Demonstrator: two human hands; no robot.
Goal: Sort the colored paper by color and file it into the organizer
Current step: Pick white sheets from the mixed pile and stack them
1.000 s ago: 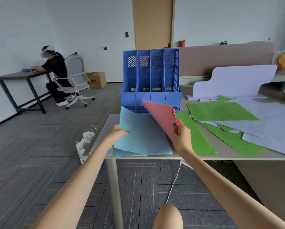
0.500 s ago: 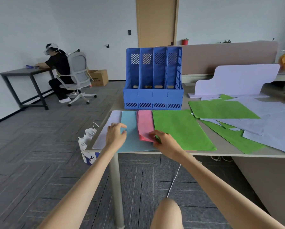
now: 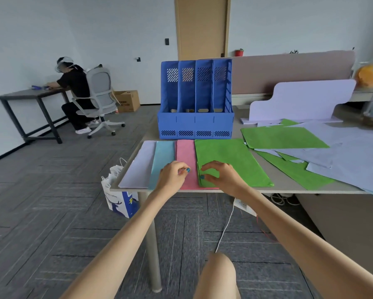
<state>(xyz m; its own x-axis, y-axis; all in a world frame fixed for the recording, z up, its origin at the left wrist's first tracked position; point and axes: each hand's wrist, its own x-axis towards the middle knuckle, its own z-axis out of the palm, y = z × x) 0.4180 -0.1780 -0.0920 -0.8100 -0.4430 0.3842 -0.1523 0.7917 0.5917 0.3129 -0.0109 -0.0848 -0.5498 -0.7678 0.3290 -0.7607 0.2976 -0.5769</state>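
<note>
A blue four-slot organizer (image 3: 195,124) stands empty at the table's back. In front of it lie four piles side by side: pale lavender (image 3: 138,165), light blue (image 3: 162,156), pink (image 3: 185,154) and green (image 3: 230,156). My left hand (image 3: 172,176) rests on the seam between the blue and pink piles, its bent fingertips touching the pink paper. My right hand (image 3: 221,175) sits on the near left corner of the green pile, with thumb and fingers pinching that pile's edge.
More green sheets (image 3: 282,138) and pale lavender sheets (image 3: 345,154) lie scattered on the table's right half, behind them a wavy lavender board (image 3: 300,100). A paper bag (image 3: 118,197) stands on the floor by the table leg. A person sits at a far desk (image 3: 30,94).
The pink sheet I held up has been laid flat on the pink pile. My left hand has shifted right from the blue pile to the pink one, and my right hand has moved onto the green pile.
</note>
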